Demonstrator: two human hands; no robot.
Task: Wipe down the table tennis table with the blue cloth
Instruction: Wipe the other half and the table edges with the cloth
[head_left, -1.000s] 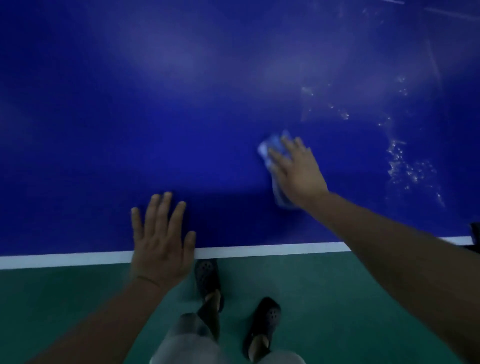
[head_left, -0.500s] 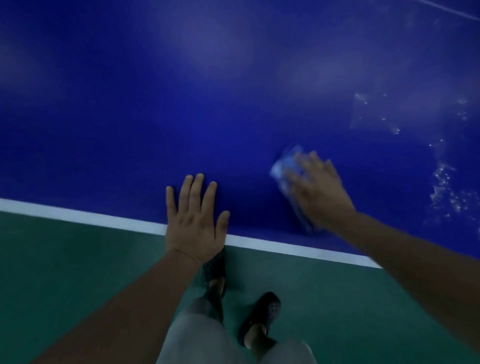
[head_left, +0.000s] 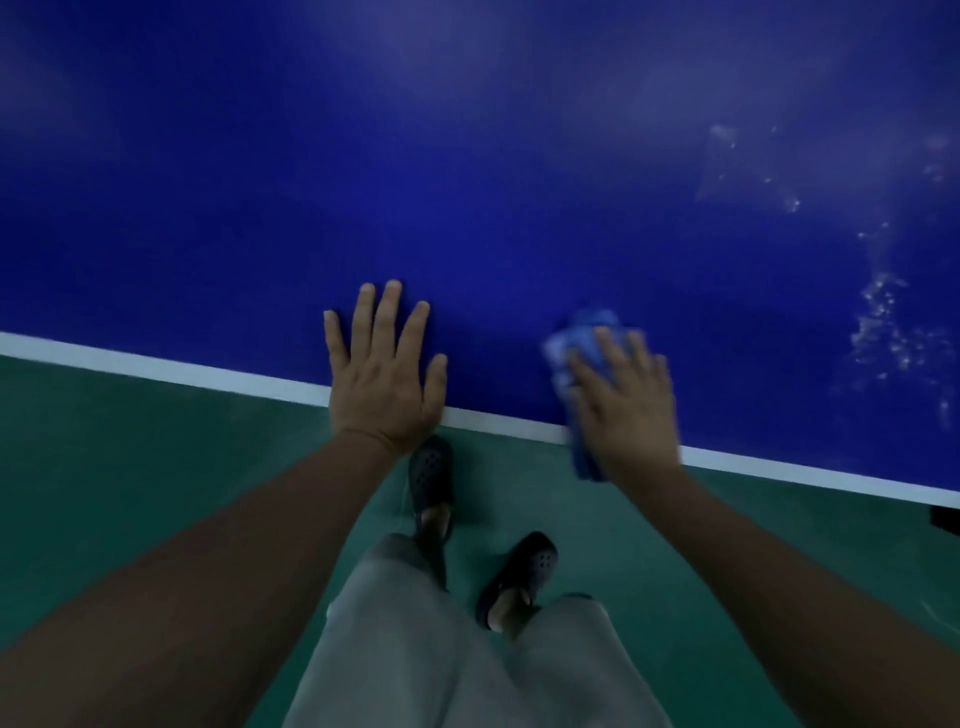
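left grip (head_left: 384, 374) lies flat on the desk (head_left: 467, 182), fingers spread, at its white edge (head_left: 156, 366). right grip (head_left: 623, 400) presses the cloth (head_left: 582, 338) down with straight fingers (blurred) at that edge, cloth end overhanging. specks (head_left: 883, 322) lie further right.

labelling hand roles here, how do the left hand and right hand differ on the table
The left hand lies bare on the table; the right hand presses the blue cloth onto it. The left hand looks sharp; the right hand is blurred. Both lie flat with straight fingers, at the white edge line.
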